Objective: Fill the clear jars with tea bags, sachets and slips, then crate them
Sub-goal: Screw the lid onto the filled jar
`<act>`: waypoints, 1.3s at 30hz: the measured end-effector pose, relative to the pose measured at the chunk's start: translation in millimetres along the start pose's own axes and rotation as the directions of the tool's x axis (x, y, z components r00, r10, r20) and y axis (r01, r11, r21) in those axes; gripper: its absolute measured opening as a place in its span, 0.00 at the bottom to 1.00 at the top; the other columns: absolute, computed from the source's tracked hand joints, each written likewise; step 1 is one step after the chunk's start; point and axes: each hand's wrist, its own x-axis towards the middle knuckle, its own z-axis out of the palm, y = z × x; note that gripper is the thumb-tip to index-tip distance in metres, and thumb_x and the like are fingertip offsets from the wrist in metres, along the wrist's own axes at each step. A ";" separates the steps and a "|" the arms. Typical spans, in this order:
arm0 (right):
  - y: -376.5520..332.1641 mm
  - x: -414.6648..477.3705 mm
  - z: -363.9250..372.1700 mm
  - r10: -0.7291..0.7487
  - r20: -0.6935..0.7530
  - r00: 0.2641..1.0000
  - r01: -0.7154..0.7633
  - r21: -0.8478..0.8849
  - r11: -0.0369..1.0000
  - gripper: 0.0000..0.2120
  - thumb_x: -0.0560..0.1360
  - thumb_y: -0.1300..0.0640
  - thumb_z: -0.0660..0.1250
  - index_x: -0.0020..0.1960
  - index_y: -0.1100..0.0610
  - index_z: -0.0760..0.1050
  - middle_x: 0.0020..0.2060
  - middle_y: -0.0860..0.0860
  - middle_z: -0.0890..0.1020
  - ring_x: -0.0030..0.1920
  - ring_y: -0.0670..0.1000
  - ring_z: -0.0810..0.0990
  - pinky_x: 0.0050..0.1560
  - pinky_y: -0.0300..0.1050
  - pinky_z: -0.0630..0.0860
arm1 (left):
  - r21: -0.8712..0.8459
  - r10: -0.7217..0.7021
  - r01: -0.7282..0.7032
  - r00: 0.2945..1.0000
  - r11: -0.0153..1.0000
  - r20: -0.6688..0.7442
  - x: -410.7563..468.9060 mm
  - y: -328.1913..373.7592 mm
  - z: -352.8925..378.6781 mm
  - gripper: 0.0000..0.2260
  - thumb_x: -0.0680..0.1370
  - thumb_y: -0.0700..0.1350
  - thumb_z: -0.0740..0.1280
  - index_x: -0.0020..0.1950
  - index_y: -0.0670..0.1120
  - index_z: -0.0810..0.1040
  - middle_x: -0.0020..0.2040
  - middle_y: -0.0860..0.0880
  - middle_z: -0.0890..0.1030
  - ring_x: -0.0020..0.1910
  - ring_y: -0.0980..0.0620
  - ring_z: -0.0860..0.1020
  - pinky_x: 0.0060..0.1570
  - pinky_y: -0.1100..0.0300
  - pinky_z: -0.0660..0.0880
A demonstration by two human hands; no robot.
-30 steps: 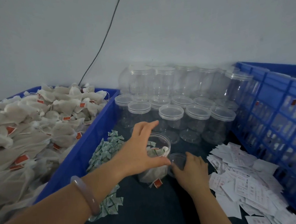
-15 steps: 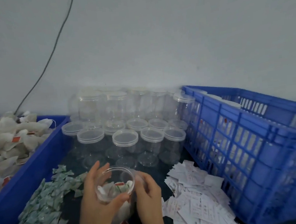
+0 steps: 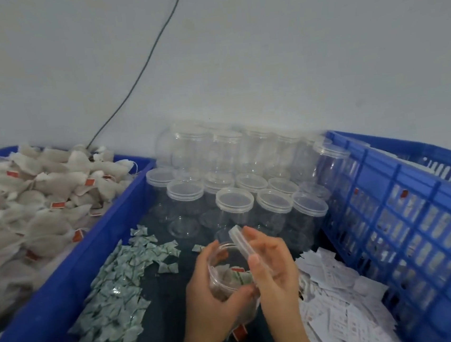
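My left hand [image 3: 209,299] grips a clear jar [image 3: 224,274] that holds tea bags and a green sachet; a red tag hangs out below it. My right hand [image 3: 275,273] holds a clear lid [image 3: 240,239] tilted at the jar's open rim. Green and white sachets [image 3: 115,300] lie heaped on the dark table to the left. White paper slips [image 3: 339,306] are piled to the right. Tea bags [image 3: 29,206] with red tags fill the blue bin on the left.
Several empty clear jars with lids [image 3: 234,200] stand in rows at the back, some stacked. A blue slatted crate [image 3: 404,208] stands on the right with jars visible through its side. A blue bin wall [image 3: 71,271] borders the left. A black cable [image 3: 140,74] runs down the wall.
My left hand has lifted the filled jar off the table and brought it nearer. My right hand has picked up the lid and brought it to the jar's mouth. The view shifted.
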 end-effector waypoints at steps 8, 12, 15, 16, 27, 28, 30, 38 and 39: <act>-16.5 20.4 -7.5 0.205 0.290 0.935 -0.104 -0.327 0.939 0.14 0.57 0.39 0.74 0.35 0.45 0.75 0.56 0.33 0.79 0.59 0.36 0.76 0.54 0.30 0.71 | 0.015 0.072 -0.072 0.997 0.997 -0.029 0.9 -2.5 0.4 0.25 0.65 0.47 0.72 0.61 0.62 0.74 0.54 0.55 0.82 0.52 0.56 0.82 0.47 0.66 0.77; -27.0 32.9 -8.4 0.361 0.383 0.850 -0.112 -0.538 0.836 0.19 0.55 0.36 0.72 0.42 0.41 0.74 0.59 0.29 0.73 0.58 0.31 0.72 0.49 0.29 0.69 | 0.018 0.081 -0.080 0.996 0.997 -0.041 0.9 -4.7 1.3 0.23 0.65 0.47 0.72 0.58 0.61 0.75 0.52 0.56 0.82 0.51 0.57 0.81 0.47 0.68 0.76; -33.8 38.3 -5.7 0.415 0.406 0.814 -0.089 -0.620 0.780 0.22 0.54 0.36 0.69 0.47 0.36 0.73 0.51 0.33 0.77 0.51 0.37 0.76 0.43 0.33 0.71 | 0.015 0.072 -0.072 0.997 0.997 -0.023 0.9 -5.7 0.0 0.23 0.63 0.46 0.70 0.55 0.62 0.76 0.49 0.55 0.83 0.48 0.57 0.82 0.44 0.69 0.76; -35.5 38.4 -4.8 0.423 0.413 0.807 -0.079 -0.633 0.770 0.23 0.54 0.36 0.68 0.49 0.33 0.72 0.50 0.32 0.76 0.50 0.36 0.75 0.42 0.32 0.71 | 0.008 0.066 -0.066 0.998 0.998 -0.018 0.8 -5.8 0.2 0.22 0.63 0.46 0.70 0.55 0.61 0.76 0.49 0.55 0.83 0.48 0.58 0.82 0.44 0.69 0.76; -57.3 57.6 6.1 0.567 0.480 0.669 0.072 -0.802 0.593 0.31 0.61 0.44 0.73 0.63 0.34 0.71 0.55 0.41 0.70 0.54 0.46 0.72 0.38 0.35 0.69 | 0.031 0.038 -0.039 0.999 0.999 0.033 -0.9 1.7 -2.9 0.25 0.62 0.52 0.73 0.58 0.54 0.73 0.52 0.63 0.81 0.51 0.63 0.80 0.46 0.73 0.73; -57.3 58.6 8.8 0.584 0.469 0.662 0.084 -0.821 0.565 0.31 0.62 0.44 0.73 0.64 0.35 0.70 0.55 0.43 0.69 0.54 0.48 0.71 0.38 0.36 0.69 | 0.043 0.038 -0.039 0.999 0.998 0.034 -0.6 1.8 -3.2 0.25 0.62 0.53 0.73 0.57 0.55 0.73 0.52 0.63 0.80 0.51 0.64 0.79 0.47 0.73 0.73; -54.1 56.8 14.1 0.587 0.457 0.668 0.118 -0.845 0.522 0.30 0.63 0.43 0.72 0.65 0.38 0.70 0.55 0.46 0.68 0.53 0.50 0.70 0.39 0.39 0.71 | 0.063 0.047 -0.049 0.998 0.997 0.028 -0.4 0.8 -3.7 0.24 0.63 0.54 0.73 0.57 0.55 0.73 0.51 0.64 0.80 0.51 0.63 0.79 0.47 0.73 0.73; -39.4 41.2 13.8 0.472 0.443 0.762 0.146 -0.828 0.542 0.21 0.66 0.41 0.69 0.58 0.39 0.71 0.55 0.42 0.74 0.54 0.48 0.73 0.48 0.45 0.69 | 0.072 0.040 -0.043 0.998 0.996 0.041 -0.1 -3.5 -5.7 0.24 0.63 0.52 0.72 0.58 0.55 0.72 0.50 0.61 0.81 0.49 0.60 0.81 0.46 0.69 0.75; -38.8 40.9 13.4 0.468 0.442 0.765 0.142 -0.825 0.548 0.22 0.65 0.41 0.69 0.58 0.38 0.72 0.55 0.42 0.74 0.54 0.48 0.73 0.49 0.45 0.70 | 0.073 0.043 -0.046 0.998 0.996 0.047 -0.3 -3.5 -6.2 0.25 0.63 0.52 0.72 0.58 0.55 0.72 0.50 0.61 0.81 0.49 0.61 0.81 0.46 0.69 0.75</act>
